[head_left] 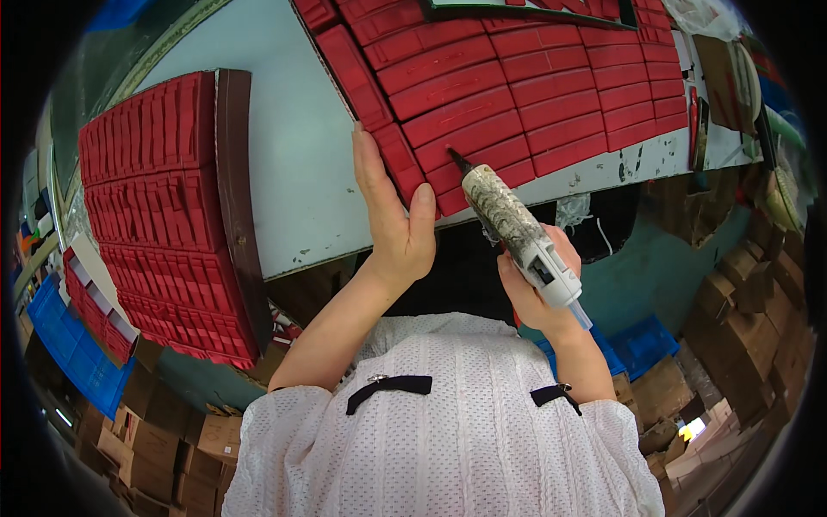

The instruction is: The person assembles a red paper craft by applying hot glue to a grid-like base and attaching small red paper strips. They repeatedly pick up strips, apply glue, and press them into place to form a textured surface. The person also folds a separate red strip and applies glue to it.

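Observation:
My right hand [543,280] is wrapped round a white hot glue gun [520,226], whose barrel is stained and scuffed. Its dark nozzle touches or hovers just over one of the red boxes [474,114]; which of the two I cannot tell. These narrow boxes lie packed tightly in rows across the table. Thin lines, perhaps glue, show on a few of them. Along the left edge of the block, my left hand [394,215] rests with fingers stretched out and thumb apart, against the box at the near corner.
On the left of the white table [293,129] sits another stack of red pieces [159,215] beside a dark brown strip [243,198]. A dark-edged frame [534,12] lies on the far boxes. Cardboard boxes [741,319] and a blue crate [644,346] stand below, right.

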`<state>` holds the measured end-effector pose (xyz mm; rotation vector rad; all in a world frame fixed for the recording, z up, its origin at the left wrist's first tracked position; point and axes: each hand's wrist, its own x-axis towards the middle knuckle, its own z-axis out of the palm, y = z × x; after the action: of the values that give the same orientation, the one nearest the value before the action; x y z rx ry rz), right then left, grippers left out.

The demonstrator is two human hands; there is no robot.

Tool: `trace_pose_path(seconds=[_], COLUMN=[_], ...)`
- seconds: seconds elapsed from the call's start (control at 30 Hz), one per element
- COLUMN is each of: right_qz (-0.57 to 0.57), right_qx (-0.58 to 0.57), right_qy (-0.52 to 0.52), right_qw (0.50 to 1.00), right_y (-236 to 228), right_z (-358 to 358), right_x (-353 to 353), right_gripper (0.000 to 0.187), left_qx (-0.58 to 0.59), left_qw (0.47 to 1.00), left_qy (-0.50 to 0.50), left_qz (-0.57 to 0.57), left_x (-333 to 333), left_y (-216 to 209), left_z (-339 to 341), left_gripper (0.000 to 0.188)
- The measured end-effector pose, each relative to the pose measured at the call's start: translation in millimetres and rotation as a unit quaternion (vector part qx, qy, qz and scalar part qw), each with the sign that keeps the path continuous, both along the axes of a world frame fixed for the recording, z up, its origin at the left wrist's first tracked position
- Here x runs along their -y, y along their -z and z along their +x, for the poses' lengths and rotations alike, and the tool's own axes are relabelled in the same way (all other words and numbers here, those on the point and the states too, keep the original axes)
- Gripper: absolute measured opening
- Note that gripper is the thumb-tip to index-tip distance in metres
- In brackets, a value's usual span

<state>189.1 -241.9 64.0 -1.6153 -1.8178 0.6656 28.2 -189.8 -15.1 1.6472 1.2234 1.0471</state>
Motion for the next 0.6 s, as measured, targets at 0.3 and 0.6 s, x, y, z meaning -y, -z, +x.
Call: trace_pose_path(seconds=[0.3, 0.6], right_qz=[0.007, -0.179], right_qx=[0.058, -0.273], right_qy=[0.018, 0.146], right_qw=[0.998, 0.934], right_y=[-1.5, 4.6], right_z=[5.0, 15.5], right_x=[6.3, 43.1], right_gripper=[0.017, 0.025], left_qx=[0.013, 0.022], left_qw=[1.000, 1.000], left_qy=[0.003, 0.010], left_qz=[0.005, 0.017], left_x=[0.1, 7.1], left_y=[2.3, 3.7], left_z=[-0.4, -0.4], left_gripper=[0.066, 0.067])
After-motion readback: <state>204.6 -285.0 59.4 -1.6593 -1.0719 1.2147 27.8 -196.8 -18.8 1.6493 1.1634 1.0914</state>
